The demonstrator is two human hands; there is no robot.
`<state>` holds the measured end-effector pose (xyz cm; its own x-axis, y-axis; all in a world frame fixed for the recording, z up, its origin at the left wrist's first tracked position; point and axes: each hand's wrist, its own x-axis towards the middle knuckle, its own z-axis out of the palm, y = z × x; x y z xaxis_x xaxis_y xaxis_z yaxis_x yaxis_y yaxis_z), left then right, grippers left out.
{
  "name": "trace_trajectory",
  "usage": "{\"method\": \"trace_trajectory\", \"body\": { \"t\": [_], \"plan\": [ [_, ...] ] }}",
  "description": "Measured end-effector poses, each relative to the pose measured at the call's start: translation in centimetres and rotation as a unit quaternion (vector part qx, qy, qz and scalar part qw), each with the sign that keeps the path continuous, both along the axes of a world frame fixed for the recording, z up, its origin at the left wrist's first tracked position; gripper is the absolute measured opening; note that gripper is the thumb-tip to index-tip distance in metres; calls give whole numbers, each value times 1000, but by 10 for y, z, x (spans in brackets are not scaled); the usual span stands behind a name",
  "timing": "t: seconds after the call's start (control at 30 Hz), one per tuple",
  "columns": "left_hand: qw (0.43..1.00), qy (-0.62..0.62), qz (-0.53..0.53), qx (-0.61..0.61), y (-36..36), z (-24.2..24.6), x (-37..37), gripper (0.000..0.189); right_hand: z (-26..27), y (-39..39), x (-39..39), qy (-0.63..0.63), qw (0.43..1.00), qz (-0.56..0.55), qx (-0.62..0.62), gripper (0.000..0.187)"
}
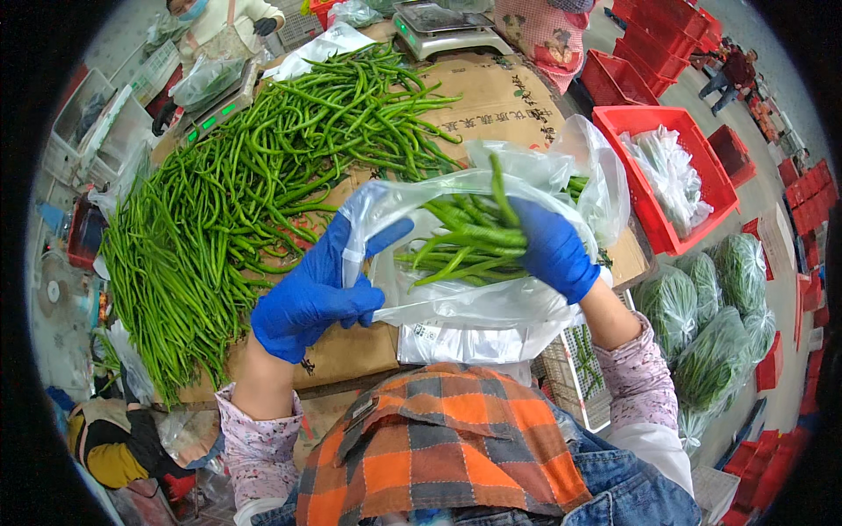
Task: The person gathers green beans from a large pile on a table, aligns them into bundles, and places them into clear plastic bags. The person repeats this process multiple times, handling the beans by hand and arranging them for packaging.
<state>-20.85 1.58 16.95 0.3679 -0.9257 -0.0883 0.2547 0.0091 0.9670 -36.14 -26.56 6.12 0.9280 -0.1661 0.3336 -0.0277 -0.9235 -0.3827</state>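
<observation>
My left hand (319, 286), in a blue glove, grips the left edge of the mouth of a clear plastic bag (454, 306) and holds it spread. In my right hand (552, 250), also blue-gloved, is a bunch of long green chili peppers (470, 240), inside the bag's mouth. Left of and beyond my hands, a large heap of green chili peppers (223, 223) lies on the cardboard-covered table. Another clear bag (592, 177) with some green peppers rests just beyond my right hand. Flat plastic bags (460, 343) lie at the near table edge.
Digital scales stand at the far side (447, 39) and far left (220, 108). A red crate (707, 177) holding white plastic bags is at the right, above several filled bags of green vegetables (717, 355). A white crate (585, 375) is by my right forearm. Co-workers are across the table and lower left.
</observation>
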Motion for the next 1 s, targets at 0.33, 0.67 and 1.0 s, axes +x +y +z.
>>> {"method": "trace_trajectory", "body": {
  "t": [0.33,0.67,1.0],
  "plan": [
    [996,67,53,-33,-4,-3,8,91,29,18,-35,174,982,41,-60,105],
    [995,33,90,-23,1,-13,20,74,45,-13,-92,173,981,-34,-86,41],
    [968,-88,212,-105,49,65,48,51,160,-23,-86,23,939,32,-340,27]
  ]
}}
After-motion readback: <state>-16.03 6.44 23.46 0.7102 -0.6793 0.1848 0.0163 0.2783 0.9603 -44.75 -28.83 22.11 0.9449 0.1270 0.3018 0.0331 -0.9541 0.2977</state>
